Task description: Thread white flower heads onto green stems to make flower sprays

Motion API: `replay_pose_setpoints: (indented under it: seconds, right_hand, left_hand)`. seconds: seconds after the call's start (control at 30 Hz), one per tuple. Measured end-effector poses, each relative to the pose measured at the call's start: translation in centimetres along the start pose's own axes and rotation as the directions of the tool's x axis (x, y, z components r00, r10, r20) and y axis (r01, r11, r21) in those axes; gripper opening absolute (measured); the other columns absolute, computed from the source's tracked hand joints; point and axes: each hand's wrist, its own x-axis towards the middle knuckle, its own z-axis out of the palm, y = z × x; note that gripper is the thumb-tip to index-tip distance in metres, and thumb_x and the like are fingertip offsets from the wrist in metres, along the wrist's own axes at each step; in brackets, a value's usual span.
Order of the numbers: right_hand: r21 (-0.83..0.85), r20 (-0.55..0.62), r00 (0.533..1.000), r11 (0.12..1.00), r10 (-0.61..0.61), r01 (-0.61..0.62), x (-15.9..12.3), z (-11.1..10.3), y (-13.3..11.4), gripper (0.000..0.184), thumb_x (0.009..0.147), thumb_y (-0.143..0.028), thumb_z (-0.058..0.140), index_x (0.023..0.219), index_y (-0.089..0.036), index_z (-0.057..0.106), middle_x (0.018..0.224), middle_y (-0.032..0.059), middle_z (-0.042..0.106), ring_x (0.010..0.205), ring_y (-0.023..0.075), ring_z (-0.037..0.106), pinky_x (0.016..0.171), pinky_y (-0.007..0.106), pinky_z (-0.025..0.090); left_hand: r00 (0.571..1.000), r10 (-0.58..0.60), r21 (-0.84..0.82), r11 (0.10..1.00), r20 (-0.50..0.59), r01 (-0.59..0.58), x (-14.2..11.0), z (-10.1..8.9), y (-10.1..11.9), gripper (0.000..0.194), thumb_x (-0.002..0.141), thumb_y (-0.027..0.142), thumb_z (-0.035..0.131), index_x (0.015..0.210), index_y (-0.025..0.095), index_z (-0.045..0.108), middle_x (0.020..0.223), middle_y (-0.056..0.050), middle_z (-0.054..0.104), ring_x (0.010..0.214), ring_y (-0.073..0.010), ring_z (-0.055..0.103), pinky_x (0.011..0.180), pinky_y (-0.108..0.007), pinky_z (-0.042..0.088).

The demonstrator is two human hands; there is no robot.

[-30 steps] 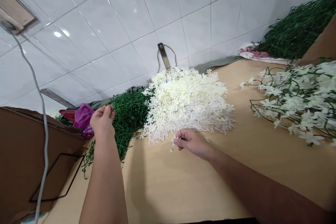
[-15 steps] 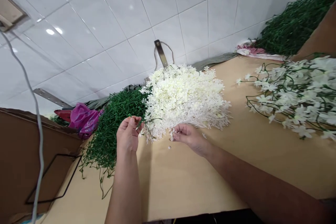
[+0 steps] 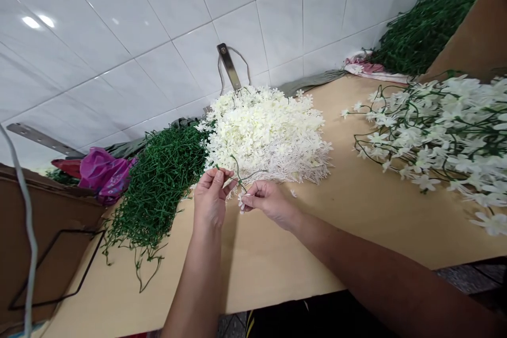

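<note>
A thin green artificial stem (image 3: 238,169) is pinched in my left hand (image 3: 212,193), its branches spreading toward the right. Close beside it, my right hand (image 3: 268,202) is closed on a small white artificial flower (image 3: 241,202), whose petals hang below the thumb. One stem branch reaches the right fingertips; whether it passes into the flower is hidden. Behind both hands lies a large heap of white flowers (image 3: 261,121) with pale thin stalks along its front. To the left of my left hand is a pile of green stems (image 3: 158,185).
Branches with white flowers (image 3: 439,137) spread over the right of the tan table (image 3: 285,269). More green stems (image 3: 431,26) lie at the back right beside cardboard (image 3: 471,26). A purple plastic bag (image 3: 103,173), cardboard box (image 3: 51,243), black wire frame (image 3: 59,303) and grey cable (image 3: 29,237) are left.
My hands have come together, the right one bringing the white flower to the green stem's branch. The whole view has shifted slightly, showing more of the table's front edge.
</note>
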Motion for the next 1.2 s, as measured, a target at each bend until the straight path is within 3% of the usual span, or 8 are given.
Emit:
replay_pose_setpoints:
  seconds: [0.37, 0.53, 0.63, 0.77, 0.93, 1.0, 1.07, 1.2]
  right_hand:
    - [-0.117, -0.013, 1.0, 0.993, 0.024, -0.026, 0.1, 0.0, -0.3, 0.03, 0.049, -0.031, 0.073, 0.052, -0.015, 0.048, 0.046, -0.0031, 0.058, 0.045, 0.007, 0.054, 0.051, 0.022, 0.045]
    - [-0.201, -0.07, 0.997, 0.98, -0.016, 0.001, 0.3, -1.1, -0.8, 0.029, 0.051, -0.031, 0.072, 0.053, -0.016, 0.048, 0.049, -0.0024, 0.059, 0.048, 0.0083, 0.056, 0.052, 0.023, 0.045]
    - [-0.231, -0.01, 1.0, 0.973, -0.028, 0.025, 0.3, -1.3, -0.9, 0.028, 0.053, -0.033, 0.071, 0.055, -0.016, 0.049, 0.051, -0.0016, 0.06, 0.05, 0.0087, 0.056, 0.053, 0.024, 0.045]
    - [-0.234, 0.079, 0.996, 0.971, -0.034, 0.052, 0.2, -1.1, -0.6, 0.028, 0.053, -0.033, 0.071, 0.054, -0.016, 0.049, 0.052, -0.0016, 0.059, 0.051, 0.0087, 0.055, 0.053, 0.024, 0.044]
    - [-0.252, 0.104, 0.993, 0.964, -0.056, 0.081, -0.1, -1.1, -0.8, 0.026, 0.055, -0.032, 0.07, 0.056, -0.015, 0.049, 0.054, -0.001, 0.06, 0.052, 0.0085, 0.055, 0.054, 0.023, 0.043]
    - [-0.268, 0.119, 0.992, 0.96, -0.05, 0.08, -0.2, -0.9, -0.9, 0.025, 0.056, -0.03, 0.07, 0.056, -0.015, 0.05, 0.055, -0.0007, 0.06, 0.053, 0.0086, 0.055, 0.054, 0.023, 0.043]
    - [-0.285, 0.139, 0.99, 0.956, -0.032, 0.071, -0.4, -0.7, -0.8, 0.023, 0.057, -0.028, 0.068, 0.056, -0.015, 0.05, 0.055, -0.0005, 0.059, 0.054, 0.009, 0.055, 0.056, 0.024, 0.043]
    - [-0.342, 0.195, 0.981, 0.938, 0.01, 0.059, -0.7, -0.4, -0.5, 0.015, 0.063, -0.025, 0.064, 0.061, -0.015, 0.053, 0.059, 0.0004, 0.06, 0.058, 0.0104, 0.056, 0.061, 0.026, 0.045]
  left_hand:
    - [0.986, 0.027, -0.107, 0.993, -0.162, -0.045, 1.2, -2.0, 1.4, 0.02, 0.057, 0.021, 0.07, 0.063, 0.017, 0.051, 0.068, 0.004, 0.054, 0.059, -0.0045, 0.052, 0.049, -0.014, 0.042]
    - [0.924, 0.178, -0.081, 0.973, -0.339, -0.217, 2.3, -6.2, 4.2, 0.017, 0.067, 0.027, 0.06, 0.061, 0.018, 0.047, 0.059, 0.005, 0.05, 0.049, -0.0027, 0.046, 0.044, -0.013, 0.036]
    - [0.888, 0.275, 0.1, 0.961, -0.369, -0.256, 3.1, -9.0, 6.0, 0.014, 0.065, 0.025, 0.061, 0.065, 0.018, 0.049, 0.064, 0.005, 0.052, 0.056, -0.0052, 0.05, 0.048, -0.016, 0.038]
    - [0.771, 0.498, 0.576, 0.789, -0.397, -0.213, 4.2, -11.2, 6.4, 0.015, 0.06, 0.027, 0.061, 0.068, 0.018, 0.052, 0.065, 0.002, 0.053, 0.062, -0.0117, 0.051, 0.061, -0.027, 0.043]
    - [0.77, 0.607, 0.872, 0.469, -0.199, -0.144, 3.3, -10.7, 4.2, 0.03, 0.049, 0.02, 0.07, 0.078, 0.018, 0.063, 0.087, -0.008, 0.058, 0.097, -0.0259, 0.048, 0.094, -0.04, 0.027]
    - [0.879, 0.467, 0.84, 0.512, -0.096, -0.181, 2.0, -8.8, 3.4, 0.025, 0.056, 0.025, 0.067, 0.08, 0.018, 0.065, 0.086, -0.009, 0.06, 0.091, -0.0249, 0.052, 0.087, -0.038, 0.034]
    - [0.989, 0.13, 0.74, 0.658, 0.068, -0.137, 0.6, -6.2, 2.8, 0.022, 0.064, 0.034, 0.061, 0.077, 0.017, 0.067, 0.078, -0.008, 0.063, 0.078, -0.0217, 0.056, 0.074, -0.033, 0.041]
    - [0.953, -0.104, 0.661, 0.741, 0.285, -0.117, -0.4, -1.7, 2.5, 0.023, 0.069, 0.038, 0.056, 0.072, 0.018, 0.067, 0.058, -0.003, 0.059, 0.056, -0.0149, 0.052, 0.054, -0.026, 0.04]
